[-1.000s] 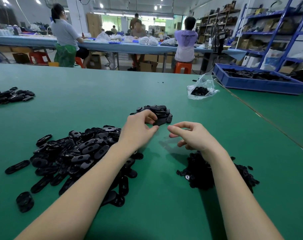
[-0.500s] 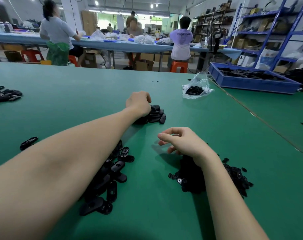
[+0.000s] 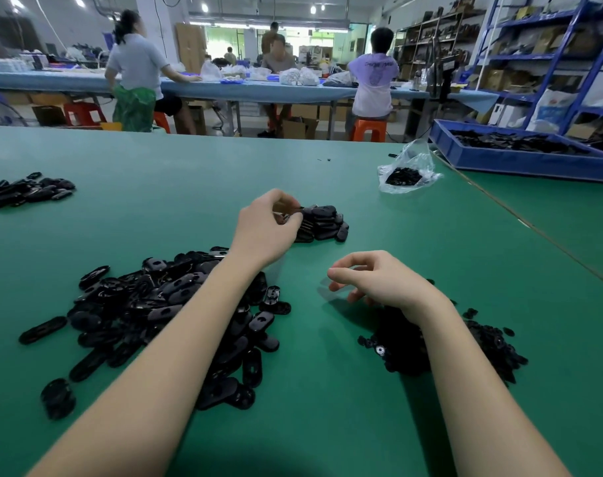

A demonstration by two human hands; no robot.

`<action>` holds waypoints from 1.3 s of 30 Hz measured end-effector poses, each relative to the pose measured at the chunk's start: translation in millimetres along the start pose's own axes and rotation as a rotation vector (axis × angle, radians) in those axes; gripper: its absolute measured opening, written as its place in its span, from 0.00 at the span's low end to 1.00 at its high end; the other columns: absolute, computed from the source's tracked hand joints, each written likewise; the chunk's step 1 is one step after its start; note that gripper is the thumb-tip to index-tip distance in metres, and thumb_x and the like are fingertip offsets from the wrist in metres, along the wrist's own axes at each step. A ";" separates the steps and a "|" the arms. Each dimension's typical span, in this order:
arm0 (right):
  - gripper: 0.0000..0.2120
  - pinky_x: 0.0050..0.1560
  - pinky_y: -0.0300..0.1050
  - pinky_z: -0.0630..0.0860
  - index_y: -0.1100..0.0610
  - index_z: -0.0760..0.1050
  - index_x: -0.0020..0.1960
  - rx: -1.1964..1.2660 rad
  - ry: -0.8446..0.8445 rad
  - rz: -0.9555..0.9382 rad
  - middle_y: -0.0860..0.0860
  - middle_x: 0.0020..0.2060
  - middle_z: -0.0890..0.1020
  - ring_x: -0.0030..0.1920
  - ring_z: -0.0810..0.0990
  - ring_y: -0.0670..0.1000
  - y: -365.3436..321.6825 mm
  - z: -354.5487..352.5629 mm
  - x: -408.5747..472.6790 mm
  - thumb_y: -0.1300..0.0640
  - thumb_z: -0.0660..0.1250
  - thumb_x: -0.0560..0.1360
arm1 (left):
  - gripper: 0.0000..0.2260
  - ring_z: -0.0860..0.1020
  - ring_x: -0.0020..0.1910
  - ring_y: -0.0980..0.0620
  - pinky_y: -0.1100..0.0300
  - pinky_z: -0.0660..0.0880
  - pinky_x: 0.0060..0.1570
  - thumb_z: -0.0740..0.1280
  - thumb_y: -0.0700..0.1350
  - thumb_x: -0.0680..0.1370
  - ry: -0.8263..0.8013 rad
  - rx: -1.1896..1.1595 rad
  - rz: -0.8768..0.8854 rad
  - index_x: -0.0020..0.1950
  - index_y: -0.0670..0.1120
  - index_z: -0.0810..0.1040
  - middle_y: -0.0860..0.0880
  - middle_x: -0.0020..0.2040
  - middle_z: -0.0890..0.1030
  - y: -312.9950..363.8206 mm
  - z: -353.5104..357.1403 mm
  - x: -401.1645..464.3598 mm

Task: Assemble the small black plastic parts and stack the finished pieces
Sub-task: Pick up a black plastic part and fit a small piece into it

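left hand [image 3: 265, 225] at frame centre, fingers curled, pinching a black piece at the left edge of the finished stack [image 3: 322, 223]. right hand [image 3: 379, 280] lower right, loosely curled, holding nothing, nearer the small parts heap [image 3: 472, 342].
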State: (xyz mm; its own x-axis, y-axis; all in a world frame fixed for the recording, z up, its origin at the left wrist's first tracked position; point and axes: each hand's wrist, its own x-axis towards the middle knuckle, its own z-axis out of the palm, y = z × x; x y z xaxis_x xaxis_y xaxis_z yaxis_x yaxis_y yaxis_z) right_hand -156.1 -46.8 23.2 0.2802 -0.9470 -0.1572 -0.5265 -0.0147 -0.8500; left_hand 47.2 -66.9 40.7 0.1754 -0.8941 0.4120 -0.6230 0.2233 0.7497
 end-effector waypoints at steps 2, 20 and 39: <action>0.06 0.30 0.32 0.69 0.50 0.82 0.50 -0.022 -0.004 -0.011 0.44 0.42 0.88 0.33 0.80 0.44 -1.7 3.5 0.3 0.48 0.72 0.78 | 0.04 0.80 0.45 0.63 0.79 0.69 0.39 0.68 0.45 0.78 -0.032 -0.010 -0.032 0.49 0.51 0.82 0.58 0.45 0.84 -0.3 -12.7 -12.2; 0.04 0.43 0.36 0.74 0.46 0.84 0.46 -0.262 0.008 -0.151 0.43 0.43 0.85 0.42 0.81 0.41 -15.9 46.0 10.7 0.47 0.72 0.77 | 0.18 0.77 0.62 0.43 0.51 0.72 0.66 0.58 0.43 0.80 -0.241 0.468 -0.285 0.64 0.54 0.80 0.48 0.65 0.81 -73.4 -56.5 -14.0; 0.04 0.43 0.37 0.74 0.47 0.84 0.46 -0.247 0.005 -0.169 0.44 0.41 0.86 0.39 0.80 0.40 -17.1 47.0 8.3 0.48 0.72 0.77 | 0.08 0.78 0.50 0.57 0.63 0.71 0.53 0.69 0.43 0.77 -0.098 0.276 -0.219 0.49 0.55 0.85 0.57 0.47 0.83 -68.5 -58.5 -18.7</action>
State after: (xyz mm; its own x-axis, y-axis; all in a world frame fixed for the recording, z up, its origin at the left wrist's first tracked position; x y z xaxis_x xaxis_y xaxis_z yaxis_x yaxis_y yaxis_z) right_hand -107.1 -39.3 12.8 0.3773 -0.9259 -0.0209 -0.6522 -0.2496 -0.7157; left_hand 131.2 -42.7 12.0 0.2621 -0.9450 0.1955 -0.7630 -0.0789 0.6416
